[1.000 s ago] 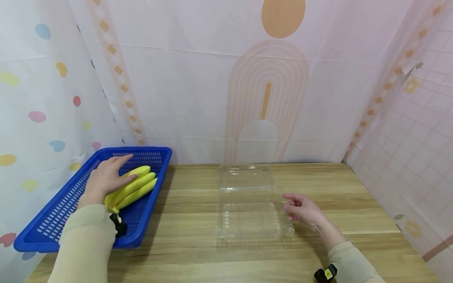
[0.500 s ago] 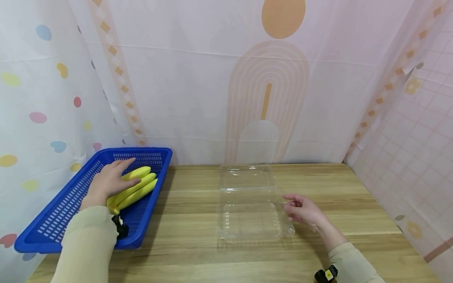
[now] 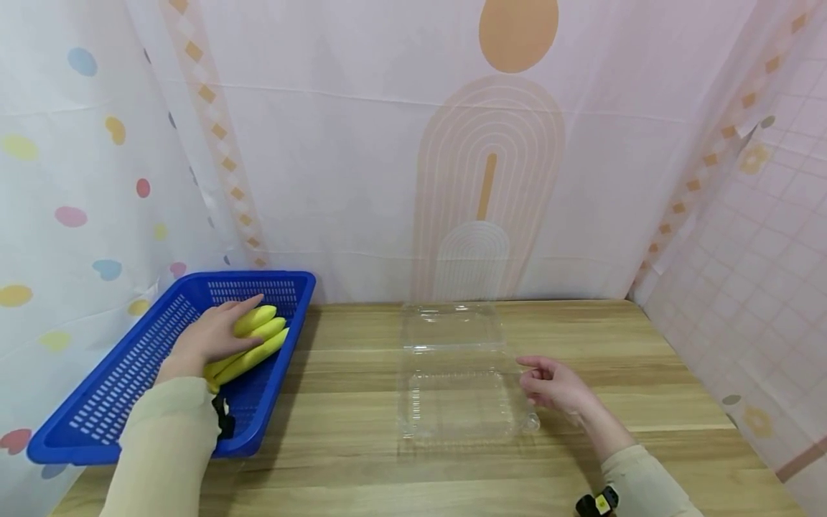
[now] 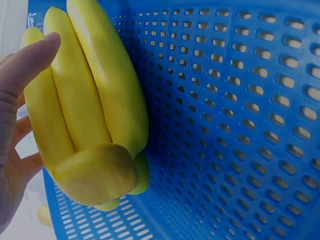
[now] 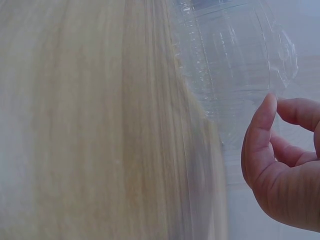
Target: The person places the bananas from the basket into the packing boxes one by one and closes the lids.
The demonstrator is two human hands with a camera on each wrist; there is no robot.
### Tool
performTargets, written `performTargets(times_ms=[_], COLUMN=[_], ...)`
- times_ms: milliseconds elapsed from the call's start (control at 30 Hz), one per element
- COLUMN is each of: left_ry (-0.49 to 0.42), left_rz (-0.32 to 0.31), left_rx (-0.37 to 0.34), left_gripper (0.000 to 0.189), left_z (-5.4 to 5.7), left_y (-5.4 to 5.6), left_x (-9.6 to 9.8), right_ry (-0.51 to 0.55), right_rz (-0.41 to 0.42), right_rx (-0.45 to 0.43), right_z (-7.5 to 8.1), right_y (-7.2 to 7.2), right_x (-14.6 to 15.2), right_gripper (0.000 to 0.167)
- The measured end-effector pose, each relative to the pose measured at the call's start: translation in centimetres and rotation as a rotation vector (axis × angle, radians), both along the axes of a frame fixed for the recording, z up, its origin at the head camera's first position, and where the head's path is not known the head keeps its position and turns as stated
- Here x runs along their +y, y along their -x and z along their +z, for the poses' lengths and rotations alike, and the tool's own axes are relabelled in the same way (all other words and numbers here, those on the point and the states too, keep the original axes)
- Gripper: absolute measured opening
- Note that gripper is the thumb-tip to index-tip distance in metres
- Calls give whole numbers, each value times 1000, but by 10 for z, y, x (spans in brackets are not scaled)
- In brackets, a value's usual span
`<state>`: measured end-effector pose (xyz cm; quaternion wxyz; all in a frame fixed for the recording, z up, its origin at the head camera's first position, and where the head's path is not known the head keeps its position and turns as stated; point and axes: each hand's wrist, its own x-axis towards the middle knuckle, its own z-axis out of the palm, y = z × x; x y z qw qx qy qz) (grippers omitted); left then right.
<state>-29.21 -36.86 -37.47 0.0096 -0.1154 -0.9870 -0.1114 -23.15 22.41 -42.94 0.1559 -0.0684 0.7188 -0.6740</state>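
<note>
A bunch of yellow bananas (image 3: 255, 353) lies in the blue plastic basket (image 3: 301, 316) on the left. My left hand (image 3: 216, 334) is over the bunch, its thumb and fingers spread apart across it. In the left wrist view, the thumb (image 4: 31, 62) overlaps the bananas (image 4: 82, 90), and other fingers show along their side. A transparent hinged clamshell container (image 3: 461, 406) stands unfolded on the table. My right hand (image 3: 555, 388) is at its right side, fingers loosely bent. In the right wrist view, the fingertips (image 5: 270, 102) come right up to the container's edge (image 5: 272, 75).
The wooden table (image 3: 349, 431) carries the basket at its left and the container near its middle. Patterned curtains (image 3: 362, 143) rise behind the table and on both sides. Black wrist devices sit at both sleeves.
My left hand has moved to the right and further over the bananas, its thumb now lying across their upper part. The right hand, the container and the bunch have stayed in place.
</note>
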Motion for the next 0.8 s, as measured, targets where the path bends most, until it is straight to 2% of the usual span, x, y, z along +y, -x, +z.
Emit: performTargets(times_ms=[233,400,800], left_ry=[8,15,16], left_rz=[-29,-24,-34], left_rx=[-22,-26,47], left_gripper=[73,68,55], left_z=[2,2,0], left_y=[0,1,2], left_x=[8,10,13], right_ry=[5,3,-2], right_rz=[-4,-9,6], right_rx=[1,-4,-4], right_z=[0,-1,1], right_y=[1,1,1], right_x=[-1,-1,1], right_gripper=[57,57,58])
